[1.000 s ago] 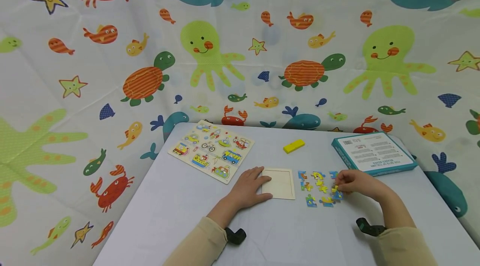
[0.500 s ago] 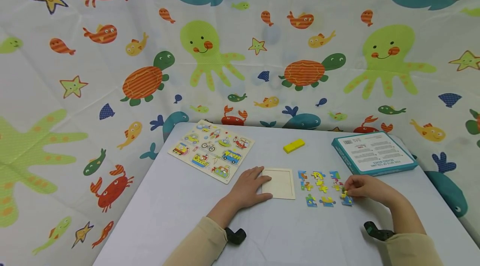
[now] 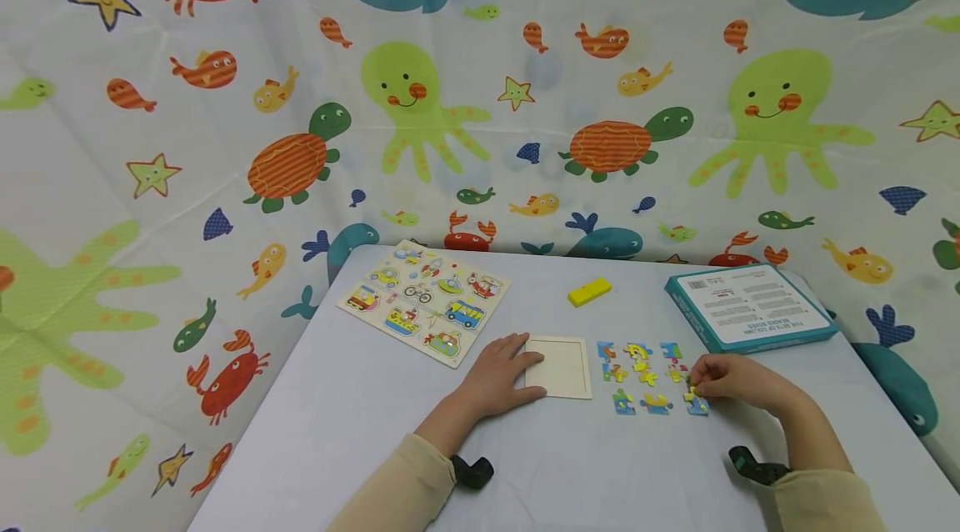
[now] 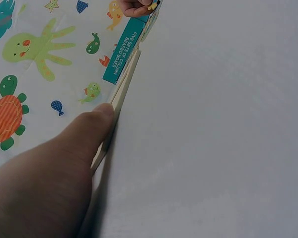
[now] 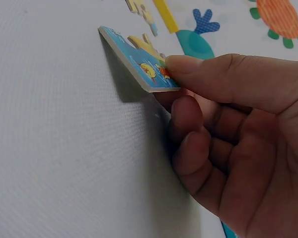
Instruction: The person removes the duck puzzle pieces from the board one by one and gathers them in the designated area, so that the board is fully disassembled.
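Note:
My right hand (image 3: 738, 382) pinches a jigsaw puzzle piece (image 5: 149, 64) between thumb and index finger. In the right wrist view this blue piece with a yellow printed figure is tilted, one edge raised off the table; the other fingers are curled below it. To its left several more puzzle pieces (image 3: 657, 404) lie in loose rows on the table. My left hand (image 3: 491, 378) rests with spread fingers on the left side of a square wooden puzzle tray (image 3: 562, 369), which has nothing in it. The left wrist view shows the thumb (image 4: 97, 121) against the tray's edge.
A wooden board with vehicle pictures (image 3: 420, 298) lies at the back left. Behind the pieces is a yellow block (image 3: 589, 292). A teal box (image 3: 750, 307) lies at the back right, and a sea-animal printed cloth (image 3: 450, 98) hangs behind the table.
My right hand has moved a little to the right with the puzzle piece, away from the other pieces, then stayed nearly still. My left hand has not moved.

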